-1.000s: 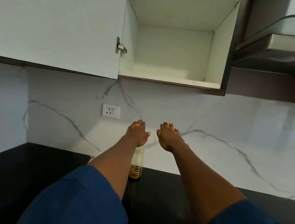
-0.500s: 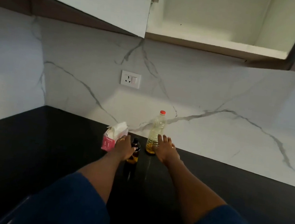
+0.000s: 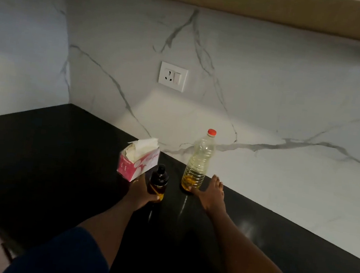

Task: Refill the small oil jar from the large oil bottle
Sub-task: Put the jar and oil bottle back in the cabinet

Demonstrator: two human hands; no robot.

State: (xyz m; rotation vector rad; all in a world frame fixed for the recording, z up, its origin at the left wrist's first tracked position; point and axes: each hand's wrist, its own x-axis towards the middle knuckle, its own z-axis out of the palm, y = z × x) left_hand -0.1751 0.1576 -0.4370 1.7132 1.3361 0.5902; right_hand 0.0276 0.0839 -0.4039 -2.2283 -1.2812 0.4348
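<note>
A black stone countertop (image 3: pixel 35 164) runs into the corner beneath a white, grey-veined marble backsplash (image 3: pixel 270 97). Leftmost of the group on it is a pink-and-white cardboard tissue box (image 3: pixel 135 167), with white tissue pushing out of its top. Just beside the box's near corner stands the small dark glass oil jar (image 3: pixel 158 182) with its black cap on, upright on the counter. Only a low amber band shows in it, so it looks nearly empty. The left hand (image 3: pixel 141 194) grasps the jar's lower body, fingers curled round it and thumb across the front.

To the right, apart from the jar and close to the backsplash, stands the large clear plastic oil bottle (image 3: pixel 198 163), upright with its red screw cap (image 3: pixel 211 132) on. Its oil shows deepest yellow near the base. The right hand (image 3: pixel 211 195) lies at the bottle's foot, fingers straight and holding nothing, with the thumb seeming to touch the base.

This looks like the set-up step: both vessels stand capped and no pouring has begun. The next move calls for taking off both caps, then tilting the big bottle slowly over the jar's narrow mouth while the jar is held steady.

The tissue box carries pale lettering on its side, too blurred to read. The bottle shows no label, and the white wall socket plate (image 3: pixel 172 76) shows no writing.
</note>
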